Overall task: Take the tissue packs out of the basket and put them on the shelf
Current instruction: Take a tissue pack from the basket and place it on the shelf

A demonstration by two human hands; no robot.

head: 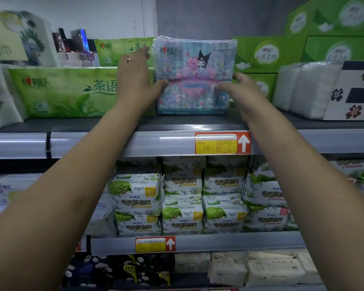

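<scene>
A cartoon-printed tissue pack (193, 66) in pale blue and pink stands upright on the upper shelf (177, 122). My left hand (136, 78) presses against its left side, thumb on the front face, a ring on one finger. On the pack's right side lies my right hand (243, 91), its thumb across the front and its fingers behind the edge. Both hands hold the pack between them. The basket is out of view.
Green tissue packs (67, 91) sit left of the held pack, green boxes (267, 55) behind and to its right, white packs (307, 89) farther right. Price tags (221, 143) hang on the shelf edge. Lower shelves hold several white-and-green packs (183, 198).
</scene>
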